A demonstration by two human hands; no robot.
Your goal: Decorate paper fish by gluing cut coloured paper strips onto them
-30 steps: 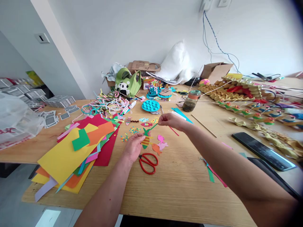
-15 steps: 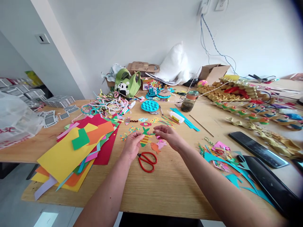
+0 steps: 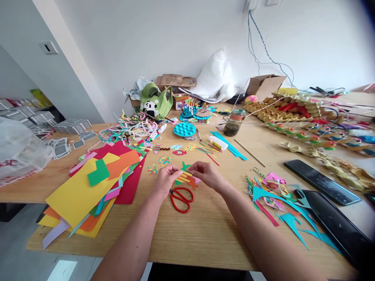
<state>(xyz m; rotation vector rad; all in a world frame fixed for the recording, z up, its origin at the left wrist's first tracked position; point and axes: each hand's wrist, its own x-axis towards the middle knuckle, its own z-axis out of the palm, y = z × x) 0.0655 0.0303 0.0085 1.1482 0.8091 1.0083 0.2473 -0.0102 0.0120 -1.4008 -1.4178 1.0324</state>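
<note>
A green paper fish [image 3: 185, 167] with yellow and orange stripes is held just above the table, its forked tail pointing away from me. My left hand [image 3: 167, 178] pinches its left side between thumb and fingers. At the fish's right edge, the closed fingertips of my right hand [image 3: 207, 174] touch the paper. Partly hidden behind it lies an orange paper fish [image 3: 192, 182], with a bit of pink paper beside that. Red-handled scissors [image 3: 182, 200] rest on the wood just below my hands. Finished-looking paper fish, including a red one [image 3: 179, 152], lie beyond them.
Coloured paper sheets [image 3: 84, 183] are piled at left. Cut scraps [image 3: 269, 191] and black phones [image 3: 320, 181] lie at right. A glue bottle [image 3: 218, 143], thin paper strips [image 3: 205, 150], a glass jar [image 3: 234, 123] and a blue scalloped disc [image 3: 184, 130] stand or lie farther back.
My right hand has moved left and down, its fingertips now meeting the fish's edge. The fish has tilted and sits slightly lower, over the orange fish.
</note>
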